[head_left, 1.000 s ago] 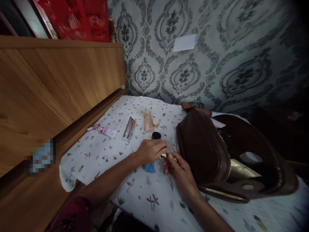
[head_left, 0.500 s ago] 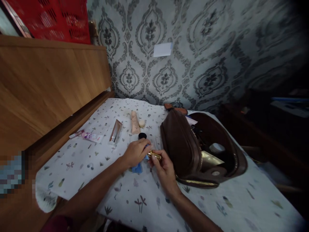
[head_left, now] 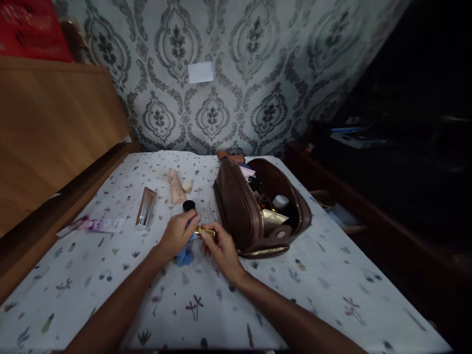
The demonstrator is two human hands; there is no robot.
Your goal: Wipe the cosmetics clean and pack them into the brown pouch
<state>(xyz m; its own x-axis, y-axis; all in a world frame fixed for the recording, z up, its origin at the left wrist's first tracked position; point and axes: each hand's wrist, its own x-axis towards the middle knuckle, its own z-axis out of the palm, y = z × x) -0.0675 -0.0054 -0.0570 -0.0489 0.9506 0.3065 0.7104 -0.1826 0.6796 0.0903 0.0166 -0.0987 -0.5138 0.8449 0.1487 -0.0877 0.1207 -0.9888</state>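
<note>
My right hand (head_left: 225, 253) is closed round a small shiny gold lipstick tube (head_left: 208, 232), held level over the table. At the tube's left end, my left hand (head_left: 176, 234) is closed on a blue cloth (head_left: 185, 256), which hangs down below the fingers. Just beyond the left fingers is a round black lid or jar (head_left: 189, 205). Behind it lie a peach squeeze tube (head_left: 176, 188) and a small round cream-coloured item (head_left: 187, 186). To the right of my hands an unzipped brown cosmetic bag (head_left: 236, 206) holds several items, among them a white-lidded jar (head_left: 280, 202).
A silvery-pink tube (head_left: 146, 208) and a pink-and-white tube (head_left: 105, 224) lie on the left of the patterned tablecloth (head_left: 155, 319). A wooden cabinet (head_left: 55, 118) borders the left side, and the papered wall (head_left: 236, 98) the back. Dark furniture (head_left: 387, 211) stands at right.
My view has swung to the right, so everything sits further left in the picture. Both hands remain together at the gold lipstick tube, with the blue cloth in the left.
</note>
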